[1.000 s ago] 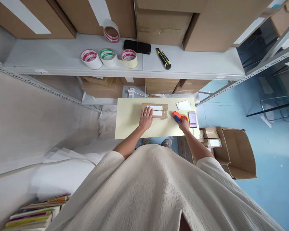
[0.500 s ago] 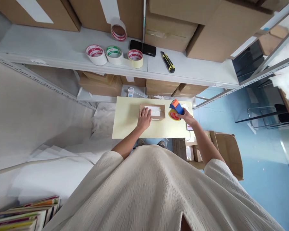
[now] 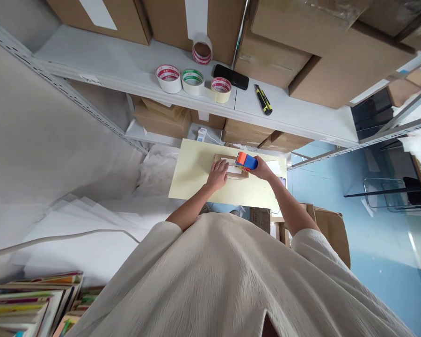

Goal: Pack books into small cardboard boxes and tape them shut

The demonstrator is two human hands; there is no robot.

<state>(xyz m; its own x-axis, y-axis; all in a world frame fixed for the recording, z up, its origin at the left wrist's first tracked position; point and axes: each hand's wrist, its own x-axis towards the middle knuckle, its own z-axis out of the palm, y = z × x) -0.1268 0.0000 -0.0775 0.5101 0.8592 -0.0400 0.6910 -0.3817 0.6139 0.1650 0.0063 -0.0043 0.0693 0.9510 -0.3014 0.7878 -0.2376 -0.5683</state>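
Note:
A small brown cardboard parcel [image 3: 235, 170] with a white label lies on the pale yellow table [image 3: 192, 171]. My left hand [image 3: 218, 173] rests flat on the parcel's left end, fingers stretched out. My right hand [image 3: 262, 169] grips an orange and blue tape dispenser [image 3: 246, 160] and holds it over the parcel's right part. Whether the dispenser touches the cardboard is unclear.
A white shelf [image 3: 126, 70] above the table carries several tape rolls [image 3: 192, 80], a black phone [image 3: 230, 76] and a yellow utility knife [image 3: 263, 99], with big cartons behind. An open carton [image 3: 331, 231] stands on the blue floor at right. Books [image 3: 31, 299] lie at lower left.
My right hand lifted the tape dispenser from the table's right side and carried it left over the parcel. My left hand stayed on the parcel. The view tilted.

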